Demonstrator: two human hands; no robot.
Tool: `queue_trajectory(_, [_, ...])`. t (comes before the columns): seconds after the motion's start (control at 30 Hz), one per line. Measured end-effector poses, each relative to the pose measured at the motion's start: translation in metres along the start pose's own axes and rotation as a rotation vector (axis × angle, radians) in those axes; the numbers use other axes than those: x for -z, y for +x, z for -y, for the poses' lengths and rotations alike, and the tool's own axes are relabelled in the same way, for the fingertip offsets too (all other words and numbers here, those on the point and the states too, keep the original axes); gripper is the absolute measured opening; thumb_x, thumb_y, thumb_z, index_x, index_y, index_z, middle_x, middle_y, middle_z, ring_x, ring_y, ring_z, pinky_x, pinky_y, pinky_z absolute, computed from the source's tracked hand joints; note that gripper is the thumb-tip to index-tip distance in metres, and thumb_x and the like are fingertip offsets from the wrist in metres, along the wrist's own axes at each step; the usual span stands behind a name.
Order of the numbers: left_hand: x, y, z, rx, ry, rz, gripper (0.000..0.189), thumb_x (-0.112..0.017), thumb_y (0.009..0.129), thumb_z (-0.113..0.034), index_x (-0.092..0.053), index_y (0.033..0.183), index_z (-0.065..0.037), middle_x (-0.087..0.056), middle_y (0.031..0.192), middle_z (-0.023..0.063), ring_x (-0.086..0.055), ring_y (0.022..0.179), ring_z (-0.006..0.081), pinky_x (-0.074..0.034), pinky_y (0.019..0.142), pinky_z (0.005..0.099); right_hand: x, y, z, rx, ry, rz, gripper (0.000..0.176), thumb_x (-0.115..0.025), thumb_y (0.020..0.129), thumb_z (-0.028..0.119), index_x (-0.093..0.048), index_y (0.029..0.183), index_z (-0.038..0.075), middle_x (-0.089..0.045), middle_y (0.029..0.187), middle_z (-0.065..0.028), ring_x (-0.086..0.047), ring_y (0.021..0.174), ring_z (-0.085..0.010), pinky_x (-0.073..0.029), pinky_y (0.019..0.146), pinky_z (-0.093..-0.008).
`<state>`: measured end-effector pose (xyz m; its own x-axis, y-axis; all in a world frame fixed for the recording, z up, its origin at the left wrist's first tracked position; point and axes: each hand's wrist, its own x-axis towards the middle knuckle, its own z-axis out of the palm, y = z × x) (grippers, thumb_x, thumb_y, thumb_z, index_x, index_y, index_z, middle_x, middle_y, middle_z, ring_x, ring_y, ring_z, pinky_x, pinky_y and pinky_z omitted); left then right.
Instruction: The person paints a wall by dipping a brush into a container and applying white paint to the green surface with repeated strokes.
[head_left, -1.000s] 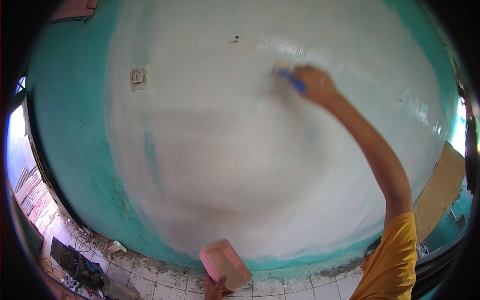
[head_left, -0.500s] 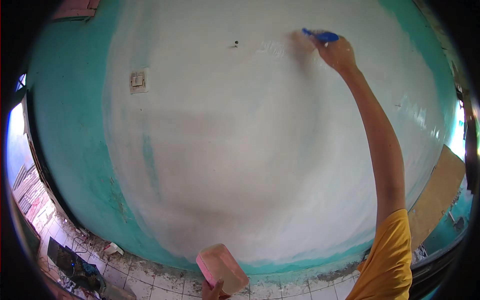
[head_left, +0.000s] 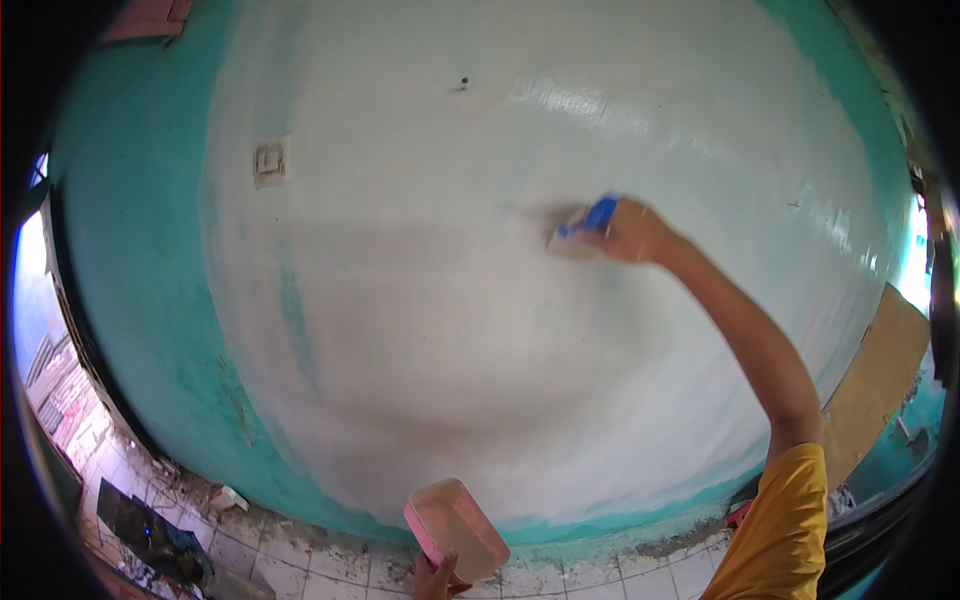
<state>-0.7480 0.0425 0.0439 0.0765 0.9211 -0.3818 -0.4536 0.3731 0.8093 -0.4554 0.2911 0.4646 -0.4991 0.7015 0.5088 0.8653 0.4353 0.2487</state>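
My right hand (head_left: 638,232) is closed around the blue handle of a paintbrush (head_left: 601,214), its arm stretched out to the wall. The brush's pale, blurred bristle end lies against or very near the whitish painted wall (head_left: 430,310), right of the middle. Low in the view, my left hand (head_left: 434,578) grips the edge of a pink rectangular plastic tub (head_left: 426,531), with the thumb over its side. Pale liquid that looks like paint fills the tub's bottom. Wet, shiny streaks show on the wall above the brush.
A light switch (head_left: 271,161) sits on the wall at left, and a small peg (head_left: 463,83) sticks out near the top. Turquoise paint borders the white area. Debris lies on the tiled floor (head_left: 340,565); a brown board (head_left: 880,375) leans at right.
My right hand has brought the paintbrush down the wall and slightly left. The tub in my left hand has shifted a little to the right in view.
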Motion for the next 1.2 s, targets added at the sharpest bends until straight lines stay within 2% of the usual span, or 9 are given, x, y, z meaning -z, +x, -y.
queue_trajectory(0.07, [0.001, 0.006, -0.001, 0.014, 0.038, -0.026, 0.067, -0.066, 0.092, -0.037, -0.035, 0.143, -0.007, -0.051, 0.128, 0.0133, -0.058, 0.107, 0.0259, -0.054, 0.077, 0.0375, 0.049, 0.029, -0.033, -0.104, -0.065, -0.121, 0.044, -0.055, 0.090, 0.057, -0.072, 0.107, 0.021, -0.072, 0.100, -0.0111, -0.067, 0.093, -0.0337, -0.053, 0.083, -0.0430])
queue_trajectory(0.3, [0.002, 0.020, 0.010, -0.011, 0.037, 0.058, 0.068, -0.065, 0.093, -0.040, -0.036, 0.145, -0.009, -0.049, 0.135, 0.0133, -0.059, 0.111, 0.0270, -0.055, 0.080, 0.0386, 0.117, 0.070, -0.049, -0.155, -0.213, -0.826, 0.042, -0.053, 0.093, 0.051, -0.072, 0.110, 0.018, -0.071, 0.102, -0.0115, -0.065, 0.099, -0.0336, -0.052, 0.087, -0.0428])
queue_trajectory(0.4, [0.006, 0.025, 0.013, -0.018, 0.017, 0.093, 0.068, -0.065, 0.093, -0.039, -0.035, 0.146, -0.009, -0.051, 0.135, 0.0138, -0.061, 0.108, 0.0277, -0.056, 0.079, 0.0388, 0.058, 0.030, -0.011, -0.094, -0.356, -0.511, 0.028, -0.062, 0.090, 0.028, -0.068, 0.113, 0.015, -0.067, 0.093, -0.0117, -0.063, 0.088, -0.0340, -0.053, 0.078, -0.0442])
queue_trajectory(0.47, [0.003, 0.020, 0.008, -0.002, 0.016, 0.081, 0.069, -0.065, 0.093, -0.038, -0.033, 0.147, -0.010, -0.052, 0.133, 0.0142, -0.062, 0.106, 0.0279, -0.056, 0.078, 0.0388, -0.003, -0.006, -0.001, 0.190, -0.557, -0.268, 0.044, -0.064, 0.082, 0.017, -0.062, 0.125, 0.023, -0.068, 0.096, -0.0078, -0.065, 0.085, -0.0261, -0.056, 0.070, -0.0384])
queue_trajectory(0.63, [-0.017, 0.013, -0.010, 0.001, -0.050, -0.025, 0.071, -0.065, 0.094, -0.032, -0.026, 0.150, -0.011, -0.059, 0.119, 0.0137, -0.064, 0.097, 0.0240, -0.058, 0.065, 0.0345, -0.041, -0.046, 0.026, 0.155, -0.125, 0.149, 0.024, -0.064, 0.089, 0.030, -0.071, 0.111, 0.022, -0.071, 0.099, -0.0053, -0.066, 0.090, -0.0276, -0.055, 0.079, -0.0408])
queue_trajectory(0.83, [-0.011, 0.035, 0.003, -0.003, -0.065, -0.019, 0.058, -0.065, 0.094, -0.032, -0.037, 0.139, -0.010, -0.054, 0.087, 0.0035, -0.054, 0.065, 0.0143, -0.053, 0.051, 0.0302, 0.081, 0.035, -0.035, -0.107, -0.204, -0.327, 0.045, -0.054, 0.089, 0.059, -0.073, 0.102, 0.021, -0.070, 0.093, -0.0182, -0.067, 0.087, -0.0350, -0.053, 0.078, -0.0458])
queue_trajectory(0.93, [-0.014, 0.036, 0.002, -0.014, -0.057, 0.013, 0.053, -0.066, 0.093, -0.032, -0.040, 0.133, -0.009, -0.052, 0.084, 0.0019, -0.052, 0.063, 0.0136, -0.053, 0.052, 0.0329, 0.117, 0.066, -0.056, -0.081, -0.440, -0.840, 0.031, -0.057, 0.095, 0.039, -0.071, 0.113, 0.017, -0.071, 0.103, -0.0105, -0.066, 0.091, -0.0337, -0.054, 0.080, -0.0420])
queue_trajectory(1.07, [-0.016, 0.035, 0.000, 0.021, -0.077, 0.011, 0.058, -0.067, 0.093, -0.031, -0.038, 0.137, -0.008, -0.054, 0.089, 0.0052, -0.052, 0.063, 0.0162, -0.054, 0.055, 0.0351, 0.077, 0.051, -0.034, -0.132, -0.400, -0.780, 0.027, -0.057, 0.092, 0.036, -0.071, 0.102, 0.015, -0.070, 0.095, -0.0135, -0.066, 0.091, -0.0323, -0.055, 0.079, -0.0433])
queue_trajectory(1.2, [-0.010, 0.042, 0.007, 0.033, -0.008, -0.002, 0.060, -0.065, 0.093, -0.033, -0.034, 0.137, -0.007, -0.056, 0.112, 0.0107, -0.062, 0.088, 0.0228, -0.056, 0.067, 0.0375, -0.061, -0.024, 0.017, 0.194, -0.393, -0.401, 0.013, -0.061, 0.078, 0.014, -0.063, 0.090, 0.009, -0.064, 0.083, -0.0094, -0.065, 0.083, -0.0272, -0.055, 0.063, -0.0406])
